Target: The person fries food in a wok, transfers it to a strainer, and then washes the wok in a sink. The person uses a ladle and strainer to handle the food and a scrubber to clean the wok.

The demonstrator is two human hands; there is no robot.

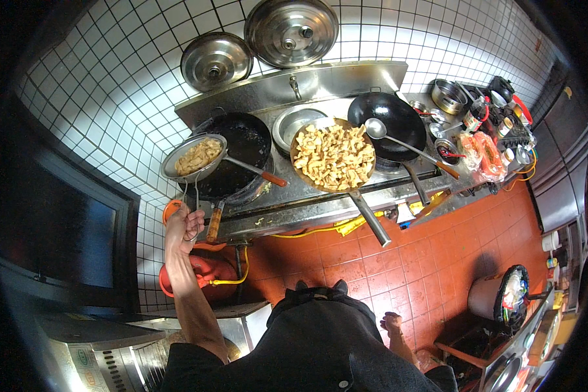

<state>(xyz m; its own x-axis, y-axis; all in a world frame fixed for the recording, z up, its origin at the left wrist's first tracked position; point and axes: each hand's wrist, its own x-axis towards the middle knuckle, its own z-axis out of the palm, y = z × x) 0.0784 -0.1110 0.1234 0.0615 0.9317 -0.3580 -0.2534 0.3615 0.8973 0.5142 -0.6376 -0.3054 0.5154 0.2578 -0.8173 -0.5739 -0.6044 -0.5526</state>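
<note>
My left hand [191,226] grips a thin metal handle that rises to a round metal strainer or bowl [169,169] holding pale golden food pieces [199,157]. This vessel sits over the left side of a black wok [242,132]. A utensil handle with a red-brown grip [273,178] slants from its right rim; whether it belongs to the same vessel, I cannot tell. Low at my right side hangs my right hand [392,321], holding nothing, its fingers loosely curled and partly apart. Before me, a long-handled round pan [370,221] is heaped with golden-brown food pieces [332,157].
A metal ladle [376,128] lies across a second wok [387,110]. Behind the heaped pan is a metal basin [294,122]. Bottles and bowls crowd the counter's right, including a sauce bowl [446,149]. A red gas cylinder [215,274] stands below left; a bin [490,296] stands right.
</note>
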